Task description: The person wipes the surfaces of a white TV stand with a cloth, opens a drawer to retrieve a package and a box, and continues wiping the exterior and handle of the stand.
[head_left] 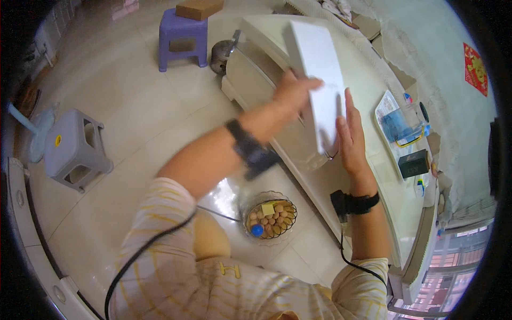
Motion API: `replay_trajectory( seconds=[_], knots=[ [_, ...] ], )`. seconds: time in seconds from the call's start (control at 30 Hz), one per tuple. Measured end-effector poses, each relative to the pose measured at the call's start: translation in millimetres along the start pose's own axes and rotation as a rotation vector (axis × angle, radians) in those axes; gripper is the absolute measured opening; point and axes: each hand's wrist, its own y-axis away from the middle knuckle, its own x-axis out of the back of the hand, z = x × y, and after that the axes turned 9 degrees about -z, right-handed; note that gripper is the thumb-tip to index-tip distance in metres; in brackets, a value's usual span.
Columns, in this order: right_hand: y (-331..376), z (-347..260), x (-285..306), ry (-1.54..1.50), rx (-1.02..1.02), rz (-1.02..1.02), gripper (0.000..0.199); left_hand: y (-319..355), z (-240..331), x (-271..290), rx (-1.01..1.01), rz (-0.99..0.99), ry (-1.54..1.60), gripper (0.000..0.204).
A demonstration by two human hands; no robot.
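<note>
Bench (385,178): pale top, running from the upper centre to the lower right, drawer front toward the person. Grey stool (77,144) and purple stool (183,40): standing on the floor left of the bench. White box (320,80): long and narrow, located above the bench's front part; whether it rests on the bench cannot be told. Its long axis runs lengthwise away from the person; the far end points up and slightly left, the near end toward the person and slightly right. Tray (395,154): on the bench, right of the box. Left hand (292,95): closed on the box's left side, thumb across the upper face. Right hand (353,140): fingers extended along the right side near the lower end; firm contact cannot be confirmed.
</note>
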Motion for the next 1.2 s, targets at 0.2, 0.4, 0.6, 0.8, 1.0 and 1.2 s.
replay_trajectory(
  seconds=[0.2, 0.4, 0.6, 0.8, 1.0, 1.2],
  knots=[
    [37, 51, -86, -0.124, 0.020, -0.152, 0.050, 28, 124, 171, -0.096, -0.176, -0.217, 0.047],
    [20, 132, -89, 0.529, -0.023, -0.172, 0.048, 141, 137, 335, 0.298, 0.141, -0.735, 0.070],
    [-41, 139, -113, 0.344, -0.436, -0.203, 0.061, 250, 51, 454, 0.534, 0.436, -0.466, 0.066],
    [-108, 172, -127, 0.475, -0.656, -0.261, 0.060, 279, 18, 476, 0.478, 0.461, -0.377, 0.057],
    [-185, 184, -177, 0.607, -0.341, -0.186, 0.041, 279, -6, 486, 0.411, 0.577, -0.377, 0.068],
    [-298, 86, -259, 0.338, -0.125, -0.232, 0.038, 272, 0, 494, 0.450, 0.606, -0.470, 0.072]
  ],
)
